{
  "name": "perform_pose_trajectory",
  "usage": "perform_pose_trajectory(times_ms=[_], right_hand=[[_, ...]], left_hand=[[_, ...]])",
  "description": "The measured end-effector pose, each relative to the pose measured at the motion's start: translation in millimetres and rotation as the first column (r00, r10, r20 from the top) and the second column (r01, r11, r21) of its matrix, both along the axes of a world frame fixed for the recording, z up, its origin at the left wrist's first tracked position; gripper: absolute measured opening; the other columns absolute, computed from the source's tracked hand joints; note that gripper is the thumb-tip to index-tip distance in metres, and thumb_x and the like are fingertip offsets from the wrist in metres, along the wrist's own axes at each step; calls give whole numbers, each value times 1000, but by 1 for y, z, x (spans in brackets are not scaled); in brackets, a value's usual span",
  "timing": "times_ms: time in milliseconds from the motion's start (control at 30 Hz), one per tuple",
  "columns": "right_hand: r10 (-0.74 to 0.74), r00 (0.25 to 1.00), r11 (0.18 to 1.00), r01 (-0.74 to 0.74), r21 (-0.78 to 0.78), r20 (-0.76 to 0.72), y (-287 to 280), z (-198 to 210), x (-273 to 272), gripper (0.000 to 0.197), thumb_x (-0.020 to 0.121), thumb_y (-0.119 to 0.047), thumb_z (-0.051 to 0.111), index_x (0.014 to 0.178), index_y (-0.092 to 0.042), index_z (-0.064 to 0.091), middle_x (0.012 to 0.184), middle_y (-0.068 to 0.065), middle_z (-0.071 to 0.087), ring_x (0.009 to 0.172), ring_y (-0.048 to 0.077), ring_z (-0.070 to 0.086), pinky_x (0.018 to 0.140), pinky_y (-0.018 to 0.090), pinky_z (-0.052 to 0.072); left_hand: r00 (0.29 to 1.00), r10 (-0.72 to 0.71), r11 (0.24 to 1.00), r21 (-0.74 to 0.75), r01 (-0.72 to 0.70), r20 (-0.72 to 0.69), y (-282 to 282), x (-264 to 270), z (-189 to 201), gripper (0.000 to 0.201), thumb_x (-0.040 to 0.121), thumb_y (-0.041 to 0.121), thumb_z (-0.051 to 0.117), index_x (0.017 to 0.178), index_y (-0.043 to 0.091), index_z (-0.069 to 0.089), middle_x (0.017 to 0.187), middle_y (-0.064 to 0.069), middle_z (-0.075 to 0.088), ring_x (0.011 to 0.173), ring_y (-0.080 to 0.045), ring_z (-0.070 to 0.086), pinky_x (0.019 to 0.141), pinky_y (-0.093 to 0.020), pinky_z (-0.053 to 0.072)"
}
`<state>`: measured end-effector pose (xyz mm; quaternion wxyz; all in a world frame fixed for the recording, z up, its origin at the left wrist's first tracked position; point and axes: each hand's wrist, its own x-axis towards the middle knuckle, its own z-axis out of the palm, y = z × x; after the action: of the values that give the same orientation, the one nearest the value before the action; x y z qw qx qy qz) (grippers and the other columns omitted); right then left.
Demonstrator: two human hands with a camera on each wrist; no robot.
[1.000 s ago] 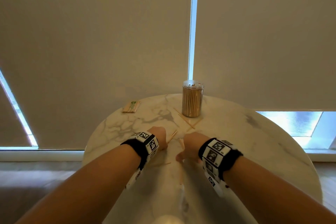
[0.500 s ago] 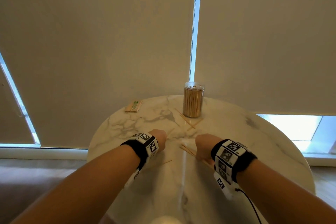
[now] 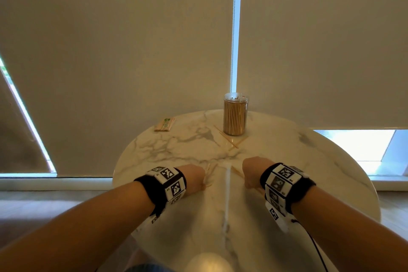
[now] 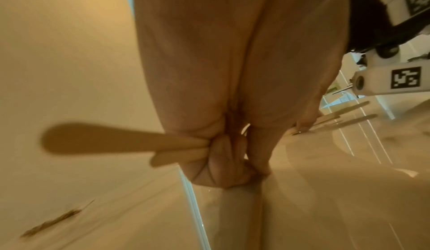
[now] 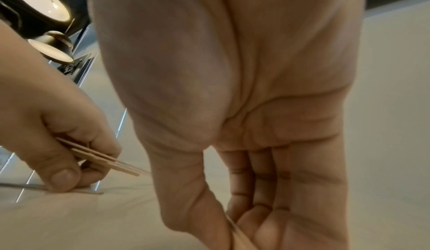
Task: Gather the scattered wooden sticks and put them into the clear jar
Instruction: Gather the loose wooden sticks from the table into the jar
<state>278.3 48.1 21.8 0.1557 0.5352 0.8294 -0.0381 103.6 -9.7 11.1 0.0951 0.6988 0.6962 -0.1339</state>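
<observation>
The clear jar [image 3: 235, 117], packed with wooden sticks, stands at the far side of the round marble table [image 3: 331, 172]. Two loose sticks [image 3: 229, 140] lie crossed just in front of it. My left hand [image 3: 194, 178] is low over the table's middle and grips a small bundle of flat sticks [image 4: 104, 141], also seen in the right wrist view [image 5: 104, 159]. A thin stick [image 3: 208, 186] lies on the table by its fingertips. My right hand [image 3: 254, 170] hovers to the right and pinches sticks [image 3: 237, 172] between thumb and fingers [image 5: 235, 232].
A small banded packet of sticks [image 3: 165, 125] lies at the table's far left edge. Closed roller blinds [image 3: 132, 51] hang behind the table. The table's rounded rim falls away to the floor [image 3: 33, 201] on both sides.
My hands, close together a second ago, have drawn apart. The right hand has moved right with its sticks, and the left hand has stayed near the middle.
</observation>
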Motion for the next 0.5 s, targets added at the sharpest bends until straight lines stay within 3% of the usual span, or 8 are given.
perform_pose_trajectory(times_ms=[100, 233, 300, 333, 400, 433, 500], right_hand=[[-8, 1000, 1000, 8, -10, 6, -1, -3, 2, 30, 97, -22, 60, 120, -4, 66, 120, 11, 68, 103, 24, 64, 82, 28, 48], [-68, 992, 998, 66, -19, -105, 1, -4, 10, 28, 94, -24, 61, 115, -5, 65, 109, 9, 67, 99, 24, 64, 75, 27, 47], [-135, 965, 991, 125, -58, -225, 7, -4, 16, 19, 91, -23, 62, 99, -7, 65, 96, 8, 65, 86, 23, 63, 68, 27, 50], [-175, 937, 984, 153, -95, -301, 9, -4, 18, 15, 89, -21, 62, 90, -6, 65, 92, 9, 68, 81, 24, 66, 67, 29, 55], [-231, 876, 970, 176, -166, -424, 15, 0, 21, 17, 87, -16, 61, 86, -2, 70, 85, 12, 75, 77, 26, 73, 74, 36, 62], [-243, 847, 967, 174, -185, -473, 18, 2, 22, 19, 88, -15, 60, 88, -1, 72, 81, 12, 75, 75, 24, 74, 77, 36, 62], [-265, 762, 962, 162, -222, -591, 20, 6, 21, 18, 91, -12, 58, 91, 0, 73, 82, 13, 75, 74, 23, 74, 77, 36, 62]], left_hand=[[999, 0, 1000, -17, 0, -40, -3, 12, -1, 34, 104, 17, 41, 124, -4, 58, 127, -19, 60, 115, -33, 58, 82, -31, 42], [999, 48, 998, 51, -47, -22, -6, 18, -1, 39, 106, 15, 36, 141, 0, 44, 143, -16, 49, 129, -30, 50, 100, -32, 40], [996, 72, 995, 69, -76, 59, -2, 16, -1, 42, 106, 17, 34, 146, 2, 35, 147, -16, 44, 129, -30, 48, 102, -32, 37], [992, 93, 993, 65, -99, 89, -1, 12, -1, 38, 107, 17, 33, 142, 3, 38, 144, -16, 47, 121, -31, 53, 99, -33, 38], [972, 156, 982, 76, -172, 175, 10, 2, -2, 24, 107, 19, 32, 120, 6, 48, 129, -15, 58, 86, -27, 55, 84, -33, 38], [924, 206, 968, 70, -240, 324, 14, -3, -1, 25, 107, 21, 33, 115, 4, 49, 122, -15, 60, 80, -25, 53, 79, -33, 38], [801, 182, 959, 77, -273, 570, 23, -9, -1, 31, 106, 23, 35, 119, 2, 53, 115, -13, 61, 91, -25, 57, 80, -32, 43]])
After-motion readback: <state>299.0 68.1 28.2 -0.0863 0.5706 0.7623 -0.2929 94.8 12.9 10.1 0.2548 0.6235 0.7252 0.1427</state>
